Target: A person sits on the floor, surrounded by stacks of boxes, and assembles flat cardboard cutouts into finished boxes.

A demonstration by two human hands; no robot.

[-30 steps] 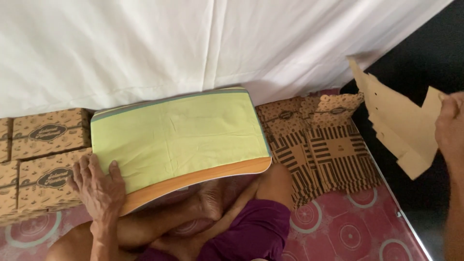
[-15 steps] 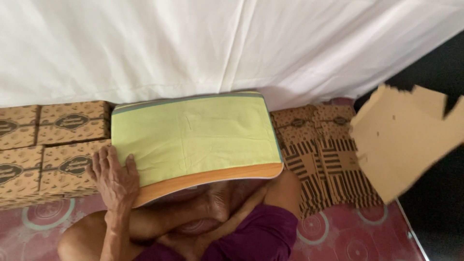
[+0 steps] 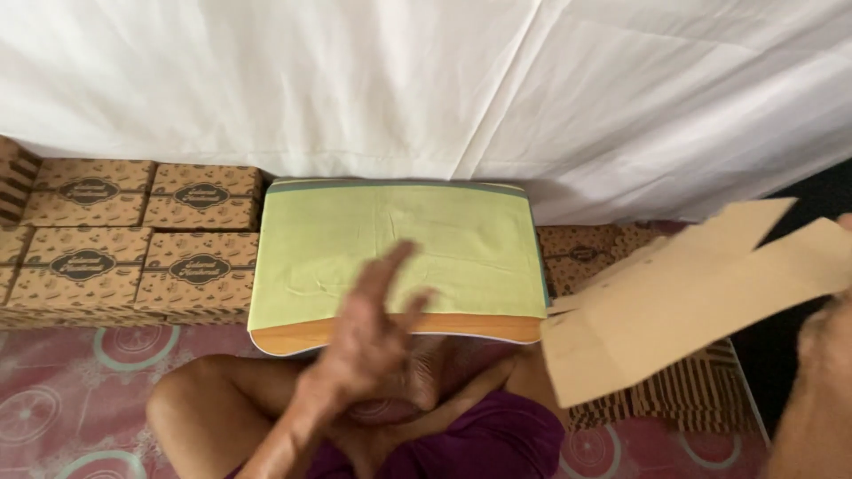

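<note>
A white sheet (image 3: 426,89) hangs behind the green-topped lap board (image 3: 399,257) across the knees, the flat brown cardboard blank (image 3: 692,302) held at its right edge by the right hand (image 3: 821,390), the left hand (image 3: 373,333) blurred, fingers spread.

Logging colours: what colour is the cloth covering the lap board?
Light yellow-green cloth over an orange-edged lap board; head view.

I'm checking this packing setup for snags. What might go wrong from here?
The right hand holds the flat carton blank only at its edge, so it may sag or crease. The blank hangs over the stacked flat cartons and might knock them askew. The left hand is lifted off the lap board, which could tip on the crossed legs.
</note>
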